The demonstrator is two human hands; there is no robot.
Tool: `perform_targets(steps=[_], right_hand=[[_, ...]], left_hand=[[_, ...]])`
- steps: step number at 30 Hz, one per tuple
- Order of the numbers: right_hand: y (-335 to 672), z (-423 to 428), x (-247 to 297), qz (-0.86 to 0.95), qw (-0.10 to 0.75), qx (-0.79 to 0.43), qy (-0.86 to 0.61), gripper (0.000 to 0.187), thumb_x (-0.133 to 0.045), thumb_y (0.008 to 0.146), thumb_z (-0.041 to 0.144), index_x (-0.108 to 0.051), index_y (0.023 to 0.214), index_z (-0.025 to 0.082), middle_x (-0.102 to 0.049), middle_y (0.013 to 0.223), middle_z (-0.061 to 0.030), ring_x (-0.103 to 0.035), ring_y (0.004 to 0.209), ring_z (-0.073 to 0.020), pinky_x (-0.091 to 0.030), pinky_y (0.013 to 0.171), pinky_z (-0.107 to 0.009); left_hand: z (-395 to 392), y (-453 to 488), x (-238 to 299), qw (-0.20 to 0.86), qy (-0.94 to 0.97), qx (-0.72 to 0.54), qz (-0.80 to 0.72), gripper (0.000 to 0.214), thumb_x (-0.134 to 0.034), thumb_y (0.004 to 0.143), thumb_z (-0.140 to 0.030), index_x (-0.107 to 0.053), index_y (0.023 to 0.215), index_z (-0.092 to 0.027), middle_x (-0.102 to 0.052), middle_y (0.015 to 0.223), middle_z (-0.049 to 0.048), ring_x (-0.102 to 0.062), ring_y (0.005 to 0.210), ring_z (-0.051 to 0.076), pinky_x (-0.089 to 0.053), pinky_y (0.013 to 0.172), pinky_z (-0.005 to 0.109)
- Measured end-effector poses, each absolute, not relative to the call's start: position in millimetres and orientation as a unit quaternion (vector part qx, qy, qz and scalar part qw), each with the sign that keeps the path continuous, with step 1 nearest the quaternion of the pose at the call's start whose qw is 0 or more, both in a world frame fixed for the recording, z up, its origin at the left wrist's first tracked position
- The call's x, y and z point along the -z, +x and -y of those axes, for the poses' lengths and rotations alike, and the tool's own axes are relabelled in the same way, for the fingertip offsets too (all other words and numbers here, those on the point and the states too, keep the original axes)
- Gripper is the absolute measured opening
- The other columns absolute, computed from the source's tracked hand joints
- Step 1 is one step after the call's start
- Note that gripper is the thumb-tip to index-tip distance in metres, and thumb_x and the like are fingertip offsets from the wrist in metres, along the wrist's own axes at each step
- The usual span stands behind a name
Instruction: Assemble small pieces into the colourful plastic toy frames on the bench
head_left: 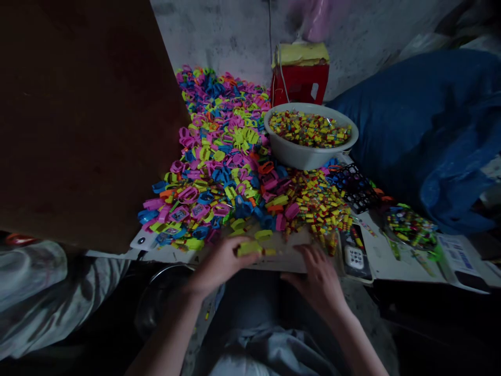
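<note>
On the tabletop (385, 258), a label (456, 255) blurs illegibly; left fingers (234, 243) hold yellow plastic (249, 247).

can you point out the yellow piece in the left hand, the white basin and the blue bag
yellow piece (249, 247), head view, middle of its side
white basin (302, 156), head view, front wall
blue bag (403, 125), head view, bulging side

Yellow piece (249, 247) partly hidden by left hand (221, 265), pink bag (318, 21) blurred, brown panel (86, 120) cut off left
</note>
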State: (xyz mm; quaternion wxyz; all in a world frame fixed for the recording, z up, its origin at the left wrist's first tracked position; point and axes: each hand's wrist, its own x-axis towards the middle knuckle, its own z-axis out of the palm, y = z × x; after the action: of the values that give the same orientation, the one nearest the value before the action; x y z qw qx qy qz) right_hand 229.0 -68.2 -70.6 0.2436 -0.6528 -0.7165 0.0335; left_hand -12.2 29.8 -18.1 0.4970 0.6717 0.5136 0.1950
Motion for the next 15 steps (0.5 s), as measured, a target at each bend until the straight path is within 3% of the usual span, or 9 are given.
perform_targets(steps=[3,7,12,15], right_hand=[[264.0,60.5,100.0,0.667,0.19,0.022,-0.72,0.03,-0.048,0.095,0.03,-0.062,0.12,0.022,-0.065,0.118,-0.013,-0.059,0.106,-0.0308,-0.045,0.082,-0.042],[286.2,60.6,133.1,0.697,0.15,0.016,-0.701,0.041,-0.04,0.084,0.004,-0.068,0.108,0.022,-0.06,0.132,-0.0111,-0.054,0.12,-0.0319,-0.044,0.083,-0.042],[266.4,63.2,138.9,0.732,0.162,-0.042,-0.661,0.032,-0.043,0.089,0.011,-0.067,0.109,0.021,-0.068,0.101,-0.0083,-0.061,0.092,-0.0239,-0.043,0.079,-0.036],[254.6,62.1,133.9,0.725,0.164,-0.05,-0.667,0.023,-0.046,0.093,0.018,-0.067,0.099,0.023,-0.066,0.092,-0.0066,-0.059,0.084,-0.0232,-0.042,0.074,-0.035]], left_hand=[[-64.7,-52.1,-9.2,0.288,0.674,-0.294,-0.614,0.046,-0.07,0.073,-0.055,-0.073,0.107,-0.025,-0.075,0.106,0.0025,-0.068,0.101,0.024,-0.053,0.088,0.031],[-122.5,-111.5,-27.0,0.04,0.613,-0.343,-0.711,0.048,-0.066,0.079,-0.049,-0.068,0.118,-0.021,-0.073,0.106,0.006,-0.068,0.095,0.024,-0.052,0.088,0.035],[-154.1,-120.2,-10.5,-0.061,0.627,-0.298,-0.717,0.063,-0.066,0.081,-0.045,-0.055,0.135,-0.014,-0.062,0.129,0.0168,-0.055,0.122,0.034,-0.04,0.105,0.045],[-126.0,-72.3,10.8,-0.036,0.738,-0.313,-0.597,0.04,-0.056,0.09,-0.042,-0.064,0.122,-0.018,-0.064,0.123,0.0112,-0.054,0.12,0.027,-0.038,0.106,0.041]])
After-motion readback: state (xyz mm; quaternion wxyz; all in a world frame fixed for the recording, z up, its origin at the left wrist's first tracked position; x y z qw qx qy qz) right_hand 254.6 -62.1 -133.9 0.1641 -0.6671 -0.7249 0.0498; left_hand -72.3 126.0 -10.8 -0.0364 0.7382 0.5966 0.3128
